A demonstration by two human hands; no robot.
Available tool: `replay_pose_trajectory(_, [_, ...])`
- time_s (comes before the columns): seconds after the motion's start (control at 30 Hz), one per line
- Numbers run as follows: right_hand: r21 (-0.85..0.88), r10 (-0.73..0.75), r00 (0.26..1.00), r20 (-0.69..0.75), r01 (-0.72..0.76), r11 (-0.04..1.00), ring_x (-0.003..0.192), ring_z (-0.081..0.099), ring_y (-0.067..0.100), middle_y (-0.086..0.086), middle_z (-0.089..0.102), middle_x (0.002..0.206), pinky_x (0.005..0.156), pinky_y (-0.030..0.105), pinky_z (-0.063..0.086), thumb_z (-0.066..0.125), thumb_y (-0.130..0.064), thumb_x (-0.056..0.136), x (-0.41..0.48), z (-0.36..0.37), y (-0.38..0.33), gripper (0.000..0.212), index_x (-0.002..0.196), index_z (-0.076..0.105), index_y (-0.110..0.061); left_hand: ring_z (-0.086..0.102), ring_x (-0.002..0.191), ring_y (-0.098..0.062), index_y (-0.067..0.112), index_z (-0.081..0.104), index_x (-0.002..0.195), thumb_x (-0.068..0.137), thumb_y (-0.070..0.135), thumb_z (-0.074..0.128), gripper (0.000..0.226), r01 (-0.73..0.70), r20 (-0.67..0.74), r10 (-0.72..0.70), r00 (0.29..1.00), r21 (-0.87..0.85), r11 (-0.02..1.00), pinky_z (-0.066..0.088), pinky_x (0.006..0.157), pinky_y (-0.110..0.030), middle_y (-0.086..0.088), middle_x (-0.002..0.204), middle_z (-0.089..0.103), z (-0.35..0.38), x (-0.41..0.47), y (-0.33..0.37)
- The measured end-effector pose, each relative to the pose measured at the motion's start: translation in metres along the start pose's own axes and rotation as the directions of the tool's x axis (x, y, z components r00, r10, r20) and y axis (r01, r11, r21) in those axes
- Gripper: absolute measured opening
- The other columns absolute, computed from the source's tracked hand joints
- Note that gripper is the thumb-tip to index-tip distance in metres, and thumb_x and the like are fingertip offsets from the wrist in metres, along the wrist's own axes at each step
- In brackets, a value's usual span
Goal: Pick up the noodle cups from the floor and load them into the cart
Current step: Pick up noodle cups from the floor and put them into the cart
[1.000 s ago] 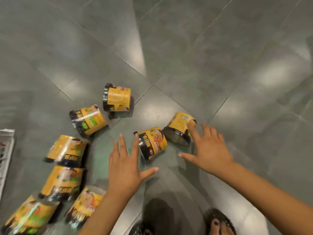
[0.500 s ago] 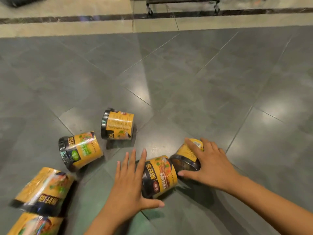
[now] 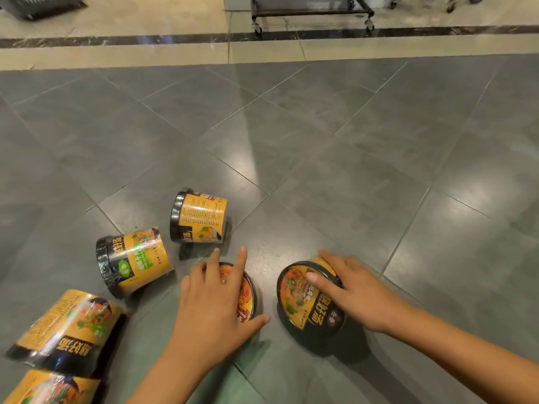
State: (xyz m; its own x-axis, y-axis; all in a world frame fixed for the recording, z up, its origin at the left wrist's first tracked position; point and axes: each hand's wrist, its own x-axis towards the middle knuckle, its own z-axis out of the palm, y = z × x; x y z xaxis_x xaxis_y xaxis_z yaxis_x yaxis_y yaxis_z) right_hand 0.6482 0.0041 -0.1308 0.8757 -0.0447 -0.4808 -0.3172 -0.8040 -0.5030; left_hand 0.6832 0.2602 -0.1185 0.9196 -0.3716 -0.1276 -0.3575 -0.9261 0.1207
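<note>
Left hand [image 3: 215, 304] grasps the round, glossy left cup [image 3: 248, 290]. Right hand [image 3: 361, 293] clasps the black-rimmed right cup [image 3: 303, 304]. Floor tiles [image 3: 320, 141]: smooth, grey.

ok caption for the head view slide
Left hand grips the left cup, right hand the right cup, four more cups lying on the grey floor.
</note>
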Motion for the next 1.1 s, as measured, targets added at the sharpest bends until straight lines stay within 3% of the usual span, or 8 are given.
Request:
replay_pose_trajectory(0.2, [0.025,0.001,0.992,-0.128,0.002,1.000,0.129,0.046,0.019,0.000,0.050,0.136,0.105,0.038,0.040,0.014,-0.099,0.062,0.011,-0.014,0.004,0.099,0.140,0.043,-0.045,0.043,0.130,-0.048,0.022,0.042,0.146,0.072,0.094,0.024,0.105,-0.016,0.064,0.014,0.998,0.038,0.999,0.040,0.098,-0.058,-0.028,0.147,0.038,0.021,0.000,0.000])
replay_pose_trajectory(0.3, [-0.123,0.029,0.973,-0.229,-0.059,0.991,0.112,0.053,0.020,-0.001,0.054,0.113,0.090,0.032,0.044,0.020,-0.088,0.068,0.010,-0.029,0.006,0.089,0.129,0.058,-0.036,0.038,0.134,-0.048,0.024,0.037,0.148,0.069,0.096,0.026,0.108,-0.004,0.039,0.003,0.999,0.028,1.000,0.038,0.100,-0.059,-0.027,0.151,0.031,0.026,-0.003,-0.004])
replay_pose_trajectory(0.47, [-0.323,-0.047,0.940,-0.338,-0.069,0.944,0.105,0.059,0.023,-0.001,0.061,0.112,0.077,0.031,0.045,0.043,-0.072,0.084,0.019,-0.048,0.001,0.061,0.124,0.058,-0.029,0.042,0.131,-0.046,0.030,0.032,0.150,0.065,0.097,0.030,0.109,0.013,0.007,-0.013,1.000,-0.010,1.000,0.044,0.097,-0.056,-0.024,0.155,0.024,0.026,-0.002,-0.007])
replay_pose_trajectory(0.53, [-0.384,-0.062,0.951,-0.304,-0.063,0.921,0.107,0.056,0.023,-0.001,0.057,0.113,0.078,0.031,0.044,0.039,-0.076,0.082,0.019,-0.049,-0.003,0.066,0.130,0.050,-0.032,0.041,0.131,-0.046,0.031,0.030,0.151,0.065,0.098,0.029,0.109,0.022,0.012,-0.022,1.000,-0.018,1.000,0.044,0.096,-0.056,-0.023,0.156,0.024,0.026,-0.002,-0.006])
replay_pose_trajectory(0.63, [-0.417,-0.010,0.990,-0.142,-0.050,0.908,0.122,0.044,0.022,0.001,0.044,0.129,0.093,0.034,0.044,0.033,-0.091,0.067,0.012,-0.043,-0.005,0.102,0.151,0.010,-0.039,0.039,0.133,-0.045,0.031,0.029,0.151,0.065,0.098,0.029,0.109,0.032,0.015,-0.031,0.999,-0.040,0.999,0.043,0.097,-0.056,-0.022,0.156,0.023,0.027,-0.003,-0.005])
replay_pose_trajectory(0.77, [-0.463,-0.044,0.996,-0.073,0.005,0.886,0.132,0.033,0.025,0.004,0.022,0.148,0.106,0.040,0.037,0.031,-0.103,0.045,0.005,-0.032,0.001,0.127,0.141,-0.029,-0.047,0.034,0.137,-0.044,0.033,0.027,0.152,0.065,0.098,0.029,0.108,0.033,0.009,-0.033,0.999,-0.061,0.998,0.041,0.099,-0.056,-0.020,0.158,0.019,0.029,-0.003,-0.005])
replay_pose_trajectory(0.97, [-0.603,-0.046,0.998,-0.040,0.013,0.798,0.130,0.030,0.029,0.007,-0.006,0.155,0.103,0.041,0.036,0.038,-0.102,0.042,0.005,-0.028,0.010,0.133,0.133,-0.041,-0.047,0.011,0.146,-0.042,0.054,0.007,0.148,0.048,0.105,0.028,0.114,0.122,0.038,-0.119,0.992,-0.098,0.988,0.028,0.108,-0.059,-0.013,0.162,-0.002,0.029,-0.007,-0.006])
replay_pose_trajectory(1.1, [-0.582,-0.029,0.999,-0.046,-0.003,0.813,0.127,0.035,0.031,0.009,0.000,0.152,0.100,0.043,0.038,0.034,-0.104,0.040,0.007,-0.030,0.012,0.132,0.135,-0.039,-0.049,0.025,0.140,-0.043,0.060,-0.002,0.145,0.038,0.107,0.026,0.120,0.164,0.065,-0.159,0.985,-0.073,0.984,0.040,0.098,-0.060,-0.012,0.162,-0.002,0.027,-0.007,-0.005])
